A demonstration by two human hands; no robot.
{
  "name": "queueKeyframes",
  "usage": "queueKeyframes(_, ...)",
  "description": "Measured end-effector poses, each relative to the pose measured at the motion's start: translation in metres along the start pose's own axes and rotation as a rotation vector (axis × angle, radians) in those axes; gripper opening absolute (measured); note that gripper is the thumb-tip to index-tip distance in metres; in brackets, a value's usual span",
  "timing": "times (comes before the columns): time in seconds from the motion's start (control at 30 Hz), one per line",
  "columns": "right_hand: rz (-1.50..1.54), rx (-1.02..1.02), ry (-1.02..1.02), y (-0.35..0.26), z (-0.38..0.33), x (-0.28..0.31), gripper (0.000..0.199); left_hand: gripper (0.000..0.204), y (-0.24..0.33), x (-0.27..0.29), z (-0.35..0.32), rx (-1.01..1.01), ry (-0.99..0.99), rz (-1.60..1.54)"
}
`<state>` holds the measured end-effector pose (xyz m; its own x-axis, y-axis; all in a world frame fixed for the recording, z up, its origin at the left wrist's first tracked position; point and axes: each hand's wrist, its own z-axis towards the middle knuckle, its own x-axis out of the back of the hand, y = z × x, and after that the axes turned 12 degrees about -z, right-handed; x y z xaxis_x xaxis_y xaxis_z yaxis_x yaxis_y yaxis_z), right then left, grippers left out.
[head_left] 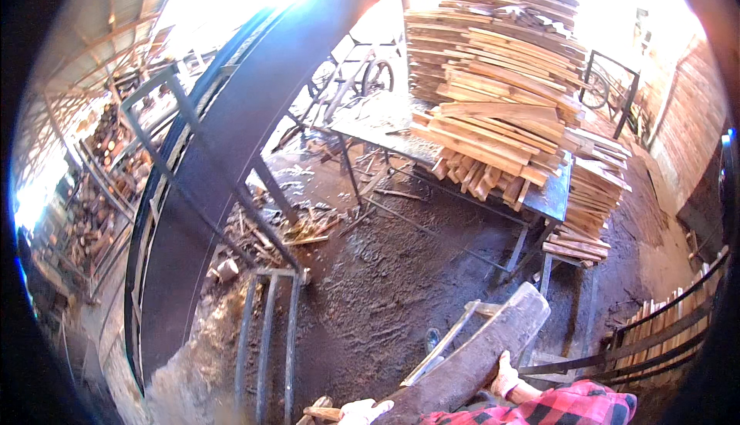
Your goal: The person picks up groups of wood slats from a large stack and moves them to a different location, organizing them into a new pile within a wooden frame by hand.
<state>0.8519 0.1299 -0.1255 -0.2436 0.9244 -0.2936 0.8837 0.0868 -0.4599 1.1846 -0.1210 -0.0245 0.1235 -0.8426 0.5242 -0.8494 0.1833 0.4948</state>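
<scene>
A thick, dark-barked log (482, 344) lies slantwise in front of me at the lower right, its pale cut end pointing away. My right hand (505, 377) grips its right side, thumb up along the bark, below a red-and-black checked sleeve (539, 406). At the log's near left edge, my left hand (366, 411) is closed on it, partly cut off by the lower edge of the picture. Beside that hand are short pale wood pieces (324, 412). Under the log's far part shows a narrow frame (451, 340) with light rails.
Sawn boards (493, 132) are piled on a metal table (551, 194) ahead. A large dark slanting machine panel (254, 117) and metal rails (268, 332) stand left. Wood scraps (308, 225) litter the dirt floor. A curved metal rack (663, 340) holds slats at right.
</scene>
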Motion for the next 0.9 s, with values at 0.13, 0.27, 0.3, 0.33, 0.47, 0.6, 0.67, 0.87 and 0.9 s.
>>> queueKeyframes(0.13, 0.061, 0.129, 0.220, -0.028, 0.046, 0.023, 0.089, 0.071, 0.081, 0.049, 0.099, -0.127, -0.111, 0.159)
queueKeyframes(0.27, -0.059, -0.044, 0.285, -0.124, 0.002, -0.073, 0.089, 0.078, 0.146, 0.114, 0.171, -0.147, -0.182, 0.223)
queueKeyframes(0.3, -0.004, -0.026, 0.332, -0.132, 0.018, -0.063, 0.088, 0.079, 0.170, 0.122, 0.193, -0.175, -0.211, 0.244)
queueKeyframes(0.33, 0.045, -0.021, 0.373, -0.136, 0.038, -0.056, 0.086, 0.070, 0.191, 0.129, 0.216, -0.193, -0.212, 0.336)
queueKeyframes(0.47, 0.215, -0.046, 0.353, -0.132, 0.142, -0.010, 0.106, 0.095, 0.270, 0.154, 0.307, -0.308, -0.342, 0.537)
queueKeyframes(0.6, 0.360, 0.112, 0.331, -0.113, 0.181, -0.021, 0.102, 0.094, 0.321, 0.185, 0.375, -0.322, -0.432, 0.624)
queueKeyframes(0.67, 0.558, 0.139, 0.321, -0.130, 0.189, -0.047, 0.099, 0.093, 0.352, 0.200, 0.414, -0.371, -0.477, 0.694)
queueKeyframes(0.87, 0.618, 0.044, 0.564, -0.136, 0.260, -0.100, 0.106, 0.092, 0.395, 0.245, 0.535, -0.492, -0.553, 0.786)
queueKeyframes(0.9, 0.679, -0.026, 0.622, -0.165, 0.255, -0.158, 0.110, 0.092, 0.382, 0.260, 0.559, -0.480, -0.544, 0.793)
